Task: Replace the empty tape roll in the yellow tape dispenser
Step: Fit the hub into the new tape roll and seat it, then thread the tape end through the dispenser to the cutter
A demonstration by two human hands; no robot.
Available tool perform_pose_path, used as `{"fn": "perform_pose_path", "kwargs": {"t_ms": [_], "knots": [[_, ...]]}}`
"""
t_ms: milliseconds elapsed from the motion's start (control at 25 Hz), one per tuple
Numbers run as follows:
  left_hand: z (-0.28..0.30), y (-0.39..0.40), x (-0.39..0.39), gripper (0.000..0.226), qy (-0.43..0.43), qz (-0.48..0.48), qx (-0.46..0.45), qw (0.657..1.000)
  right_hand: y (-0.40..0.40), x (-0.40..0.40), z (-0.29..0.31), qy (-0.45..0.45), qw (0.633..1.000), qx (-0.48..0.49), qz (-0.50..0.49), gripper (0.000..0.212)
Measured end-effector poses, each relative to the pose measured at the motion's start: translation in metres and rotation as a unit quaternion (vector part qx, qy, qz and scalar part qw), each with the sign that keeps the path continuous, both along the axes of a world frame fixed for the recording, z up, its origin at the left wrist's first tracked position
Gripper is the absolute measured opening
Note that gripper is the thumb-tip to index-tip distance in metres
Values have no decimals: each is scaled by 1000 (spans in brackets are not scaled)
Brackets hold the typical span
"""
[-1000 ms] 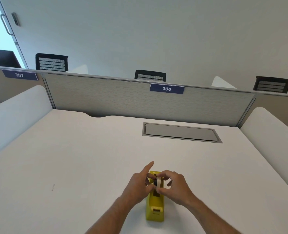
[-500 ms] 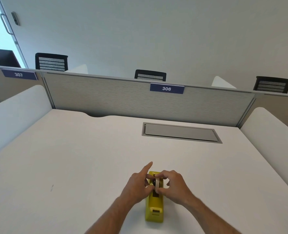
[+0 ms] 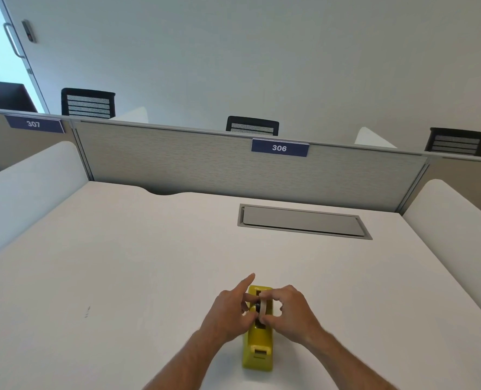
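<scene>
The yellow tape dispenser [image 3: 257,346] sits on the white desk [image 3: 121,277], near its front edge. Both hands meet over its cradle: the right hand [image 3: 291,313] pinches the pale tape roll [image 3: 262,306] upright, and the left hand [image 3: 229,312] has its grip closed on the roll's other side, forefinger pointing outward.

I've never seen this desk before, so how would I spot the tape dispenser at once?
Start at the white desk below the blue 306 sign. Near its front edge, both hands meet over the yellow tape dispenser, its cutter end toward the camera. It is the only brightly coloured object there.
</scene>
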State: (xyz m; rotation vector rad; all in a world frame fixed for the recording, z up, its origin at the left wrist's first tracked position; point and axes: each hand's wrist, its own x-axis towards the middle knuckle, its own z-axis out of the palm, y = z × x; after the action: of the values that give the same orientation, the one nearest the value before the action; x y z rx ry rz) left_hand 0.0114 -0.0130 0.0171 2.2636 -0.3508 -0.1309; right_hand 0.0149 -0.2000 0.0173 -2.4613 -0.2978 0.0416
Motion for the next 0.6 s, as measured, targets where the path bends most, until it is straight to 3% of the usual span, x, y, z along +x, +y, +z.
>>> {"fn": "perform_pose_path", "kwargs": {"t_ms": [200, 400, 600], "knots": [[-10, 3, 0, 85, 1, 2, -53, 999, 1, -4, 0, -1, 1000, 14, -3, 50], [-15, 3, 2, 62, -7, 9, -77, 997, 0, -5, -2, -12, 1000, 13, 7, 51], [-17, 2, 5, 56, 12, -3, -32, 999, 1, -9, -5, -28, 999, 20, 17, 52]]}}
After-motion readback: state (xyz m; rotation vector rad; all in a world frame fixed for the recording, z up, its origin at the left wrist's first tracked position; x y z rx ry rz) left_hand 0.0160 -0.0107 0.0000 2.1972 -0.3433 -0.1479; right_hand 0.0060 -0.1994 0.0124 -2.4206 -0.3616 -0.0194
